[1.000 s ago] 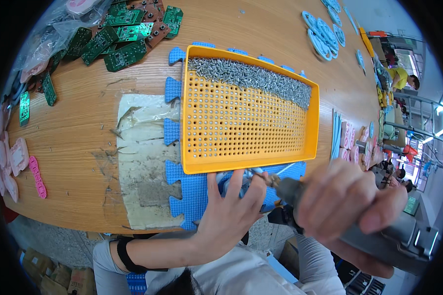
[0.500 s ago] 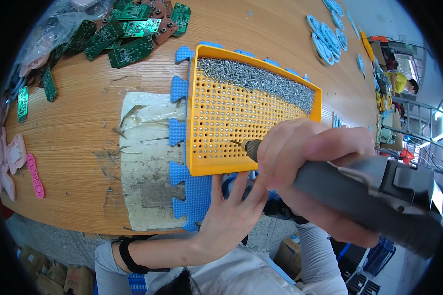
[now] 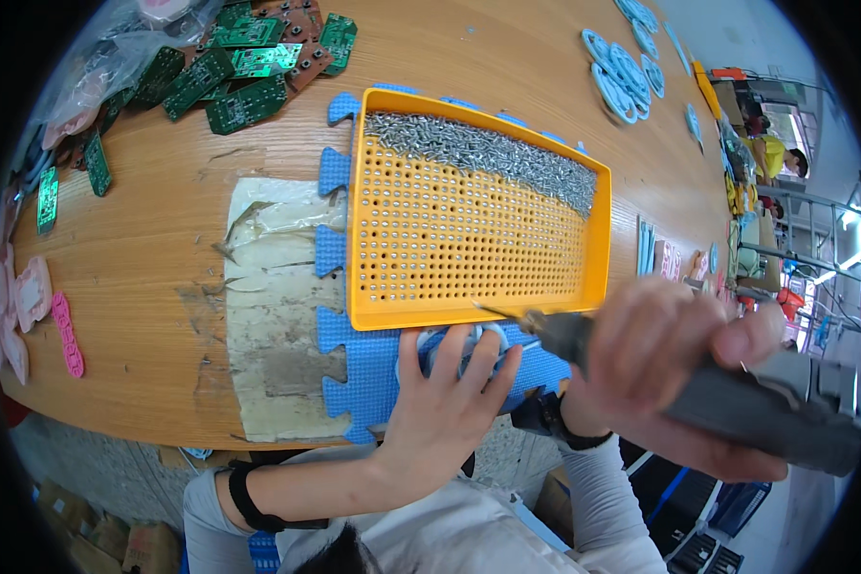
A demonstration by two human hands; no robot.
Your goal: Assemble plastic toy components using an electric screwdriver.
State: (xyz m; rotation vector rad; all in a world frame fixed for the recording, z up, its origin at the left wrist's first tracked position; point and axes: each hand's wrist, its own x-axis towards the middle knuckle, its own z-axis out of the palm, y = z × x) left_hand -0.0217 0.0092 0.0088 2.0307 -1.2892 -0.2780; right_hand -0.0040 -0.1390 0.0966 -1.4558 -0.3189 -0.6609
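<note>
The splayed left hand (image 3: pixel 447 411) pressed a pale-blue plastic part (image 3: pixel 499 333) onto the blue foam mat (image 3: pixel 371 375); the right hand (image 3: pixel 655 368) gripped a dark-grey power screwdriver (image 3: pixel 761 411). Positioning seemed in hand; the next move called for careful aim.

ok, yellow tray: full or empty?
Partly full. In the tray, loose screws heap along the far side; many holes below show silvery heads, others look dark.
</note>
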